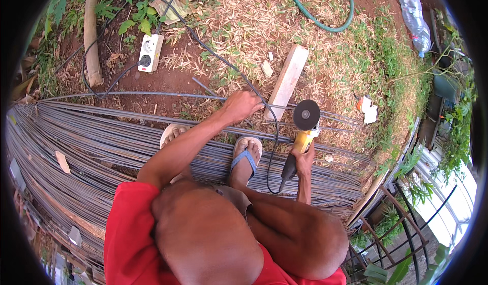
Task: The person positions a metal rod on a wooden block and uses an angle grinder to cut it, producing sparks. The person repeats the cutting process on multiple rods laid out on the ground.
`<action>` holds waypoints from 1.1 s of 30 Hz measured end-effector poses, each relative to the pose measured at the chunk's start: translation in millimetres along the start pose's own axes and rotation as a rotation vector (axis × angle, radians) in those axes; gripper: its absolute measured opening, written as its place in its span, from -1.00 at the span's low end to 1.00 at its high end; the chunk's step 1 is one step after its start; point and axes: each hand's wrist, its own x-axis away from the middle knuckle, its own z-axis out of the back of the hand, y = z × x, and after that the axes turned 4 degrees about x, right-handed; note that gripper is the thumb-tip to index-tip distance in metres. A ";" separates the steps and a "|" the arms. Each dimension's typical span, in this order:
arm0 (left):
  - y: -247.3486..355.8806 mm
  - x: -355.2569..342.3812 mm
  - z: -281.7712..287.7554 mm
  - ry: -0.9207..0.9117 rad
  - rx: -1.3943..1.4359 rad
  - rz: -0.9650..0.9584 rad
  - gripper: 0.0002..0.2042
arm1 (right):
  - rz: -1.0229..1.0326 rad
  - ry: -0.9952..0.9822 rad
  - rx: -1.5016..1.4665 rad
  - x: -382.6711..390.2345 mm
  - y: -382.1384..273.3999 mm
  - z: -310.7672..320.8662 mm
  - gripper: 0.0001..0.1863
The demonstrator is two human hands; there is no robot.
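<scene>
My right hand is wrapped round the yellow and black body of an angle grinder. Its dark disc points away from me, just right of a wooden block. My left hand is closed on a thin steel rod, left of the block's near end; the fingers' underside is hidden. The rod crosses the near end of the block. A black power cord passes close by my left fingers and loops down to the grinder's tail.
Many steel rods lie in a wide bundle under my sandalled feet. A white power strip with a plug in it lies at the far left, beside a wooden pole. A green hose curves at the back. Metal frames stand at right.
</scene>
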 end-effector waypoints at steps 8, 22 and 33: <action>-20.7 62.6 85.9 0.050 -0.040 0.169 -0.72 | -0.124 0.066 -0.401 15.2 20.5 8.5 -0.34; -48.8 101.9 141.2 -0.059 0.026 0.288 -0.77 | -0.151 0.256 -0.703 49.9 10.5 26.5 -0.40; 33.2 22.7 32.9 -0.145 0.006 0.143 -0.77 | -0.126 0.272 -0.716 52.8 -6.1 29.5 -0.39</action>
